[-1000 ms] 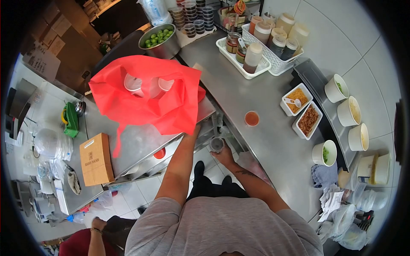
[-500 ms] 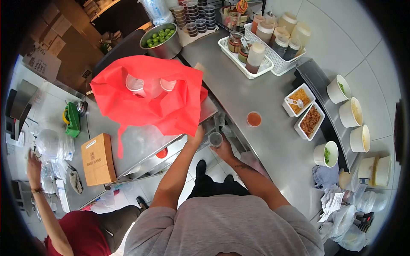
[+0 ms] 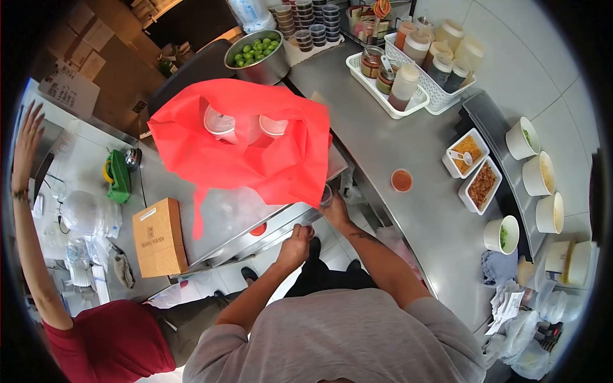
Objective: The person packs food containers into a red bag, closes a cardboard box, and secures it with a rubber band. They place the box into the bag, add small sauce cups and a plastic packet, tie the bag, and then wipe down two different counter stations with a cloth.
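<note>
My right hand [image 3: 336, 212] holds a small clear cup [image 3: 326, 195] near the lower right corner of a red cloth bag [image 3: 255, 166]. The bag lies open on the steel counter, with two lidded cups [image 3: 219, 121] [image 3: 272, 125] showing inside it. My left hand [image 3: 296, 246] is closed in front of the counter's edge, below the bag; something small seems to be between its fingers, but I cannot make it out. A cardboard box [image 3: 159, 237] stands left of the bag. On the right counter sits a small cup of orange-red sauce [image 3: 401, 180].
Limes fill a metal bowl [image 3: 257, 57] at the back. White trays [image 3: 387, 86] hold sauce bottles. Food tubs [image 3: 481, 186] and white bowls [image 3: 500, 234] line the right side. A co-worker in a red shirt [image 3: 108, 345] is at the left, one arm raised.
My left hand has drawn back from the bag's edge toward my body. My right hand has brought the clear cup up to the bag's corner. The co-worker's arm has reached further up.
</note>
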The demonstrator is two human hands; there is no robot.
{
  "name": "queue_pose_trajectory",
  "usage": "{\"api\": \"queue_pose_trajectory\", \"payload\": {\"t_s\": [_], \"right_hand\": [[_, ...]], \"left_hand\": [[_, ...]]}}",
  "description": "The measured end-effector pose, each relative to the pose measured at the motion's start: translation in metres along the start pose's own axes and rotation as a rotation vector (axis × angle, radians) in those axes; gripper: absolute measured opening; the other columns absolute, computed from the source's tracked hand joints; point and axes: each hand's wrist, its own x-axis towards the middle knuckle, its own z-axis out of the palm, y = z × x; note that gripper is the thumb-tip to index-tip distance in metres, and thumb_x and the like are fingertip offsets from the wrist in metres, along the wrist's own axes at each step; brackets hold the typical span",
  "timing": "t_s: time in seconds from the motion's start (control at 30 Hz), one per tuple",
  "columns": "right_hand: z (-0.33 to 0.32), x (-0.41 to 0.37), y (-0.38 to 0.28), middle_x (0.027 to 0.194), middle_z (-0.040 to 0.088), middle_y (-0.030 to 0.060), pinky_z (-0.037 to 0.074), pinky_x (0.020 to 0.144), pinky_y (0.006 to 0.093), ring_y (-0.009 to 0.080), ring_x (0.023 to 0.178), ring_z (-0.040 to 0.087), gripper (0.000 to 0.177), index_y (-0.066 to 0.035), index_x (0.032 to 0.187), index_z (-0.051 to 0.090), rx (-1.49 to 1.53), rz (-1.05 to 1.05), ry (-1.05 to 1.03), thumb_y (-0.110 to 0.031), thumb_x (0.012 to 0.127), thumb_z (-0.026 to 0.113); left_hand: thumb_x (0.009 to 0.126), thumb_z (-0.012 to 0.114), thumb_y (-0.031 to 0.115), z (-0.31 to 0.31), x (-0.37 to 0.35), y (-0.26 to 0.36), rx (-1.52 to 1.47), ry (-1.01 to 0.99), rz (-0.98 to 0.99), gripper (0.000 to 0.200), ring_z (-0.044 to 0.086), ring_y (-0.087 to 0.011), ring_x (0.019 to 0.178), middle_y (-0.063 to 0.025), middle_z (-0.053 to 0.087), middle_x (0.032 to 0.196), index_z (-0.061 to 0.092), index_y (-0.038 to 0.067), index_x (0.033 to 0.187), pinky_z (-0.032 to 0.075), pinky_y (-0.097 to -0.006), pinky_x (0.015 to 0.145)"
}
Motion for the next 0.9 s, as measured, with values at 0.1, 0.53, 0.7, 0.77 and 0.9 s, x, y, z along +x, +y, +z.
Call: {"api": "queue_pose_trajectory", "payload": {"t_s": [0.1, 0.53, 0.7, 0.77, 0.9], "right_hand": [[0.025, 0.013, 0.023, 0.112, 0.055, 0.0225, 0.046, 0.088, 0.0418, 0.0399, 0.103, 0.055, 0.069, -0.003, 0.120, 0.041, 0.167, 0.045, -0.001, -0.011, 0.062, 0.078], [0.069, 0.029, 0.056, 0.110, 0.057, 0.0240, 0.047, 0.085, 0.0444, 0.0416, 0.103, 0.054, 0.056, -0.002, 0.116, 0.047, 0.736, 0.123, 0.103, -0.023, 0.071, 0.072], [0.055, 0.028, 0.032, 0.105, 0.058, 0.0236, 0.046, 0.082, 0.0455, 0.0413, 0.100, 0.055, 0.042, -0.002, 0.108, 0.054, -0.102, -0.128, 0.089, -0.021, 0.074, 0.068], [0.044, 0.020, 0.031, 0.104, 0.059, 0.0230, 0.046, 0.081, 0.0449, 0.0403, 0.098, 0.056, 0.040, -0.002, 0.108, 0.055, -0.283, -0.180, 0.099, -0.020, 0.074, 0.068], [0.024, 0.006, 0.024, 0.102, 0.060, 0.0219, 0.047, 0.081, 0.0436, 0.0385, 0.096, 0.057, 0.036, -0.002, 0.107, 0.056, -0.344, -0.228, 0.130, -0.017, 0.076, 0.066]], "left_hand": [[0.082, 0.051, 0.004, -0.002, -0.008, -0.003, 0.020, -0.072, -0.048, 0.023, 0.059, -0.0398, 0.066, -0.0192, 0.049, 0.098, 0.045, 0.001, 0.104, 0.053, -0.0458, 0.053], [0.082, 0.058, 0.004, -0.100, 0.009, 0.049, -0.017, -0.024, 0.056, 0.013, 0.059, -0.0309, 0.075, -0.0105, 0.051, 0.096, 0.051, 0.004, 0.092, 0.050, -0.0401, 0.056], [0.082, 0.058, 0.003, -0.103, 0.030, 0.060, -0.051, -0.013, 0.197, 0.014, 0.059, -0.0317, 0.080, -0.0131, 0.051, 0.098, 0.053, 0.003, 0.095, 0.051, -0.0391, 0.060], [0.081, 0.058, 0.002, -0.100, 0.047, 0.073, -0.063, 0.010, 0.309, 0.017, 0.059, -0.0319, 0.081, -0.0140, 0.050, 0.099, 0.053, 0.002, 0.098, 0.050, -0.0387, 0.062], [0.079, 0.057, -0.001, -0.081, 0.097, 0.097, -0.104, 0.058, 0.550, 0.022, 0.058, -0.0337, 0.080, -0.0152, 0.049, 0.102, 0.053, 0.001, 0.101, 0.049, -0.0397, 0.064]]}}
